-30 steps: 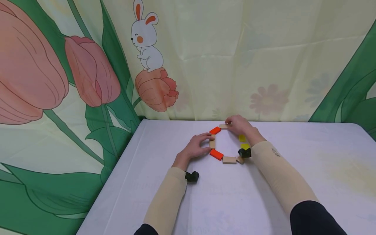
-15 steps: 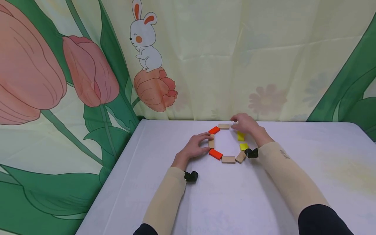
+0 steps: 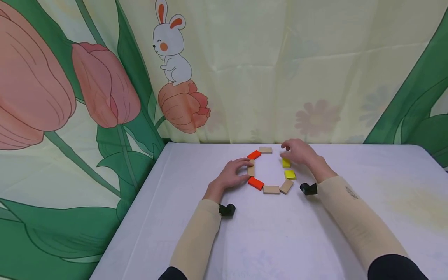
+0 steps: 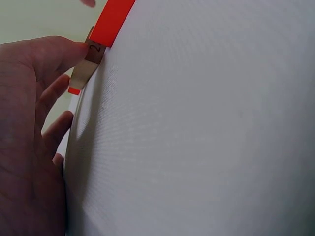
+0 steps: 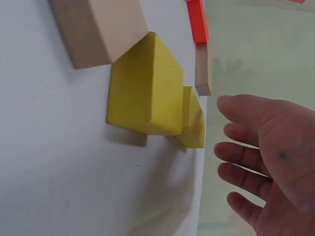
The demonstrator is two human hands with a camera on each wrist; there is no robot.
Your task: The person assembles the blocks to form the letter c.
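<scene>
Several small blocks lie on the white tabletop in a rough ring with a gap at the far right. My left hand (image 3: 231, 175) is at the ring's left side, pinching a plain wooden block (image 3: 251, 171) between thumb and index finger at its ends. In the left wrist view the thumb touches that wooden block (image 4: 84, 71), marked with a 2; the index finger is hidden. Above the far yellow block (image 3: 286, 163), my right hand (image 3: 297, 151) hovers with loosely bent fingers, holding nothing. The right wrist view shows a nearer yellow block (image 5: 147, 88) beside it.
Red blocks (image 3: 256, 183) (image 3: 254, 154) adjoin the left wooden block at both ends. Wooden blocks lie at the far side (image 3: 265, 150), near side (image 3: 271, 189) and near right (image 3: 286, 186). A printed curtain (image 3: 252, 85) hangs behind the tabletop (image 3: 266, 241).
My right hand has let go of the far wooden block and moved right, over the far yellow block. The left hand stays at its block; the view shifts slightly.
</scene>
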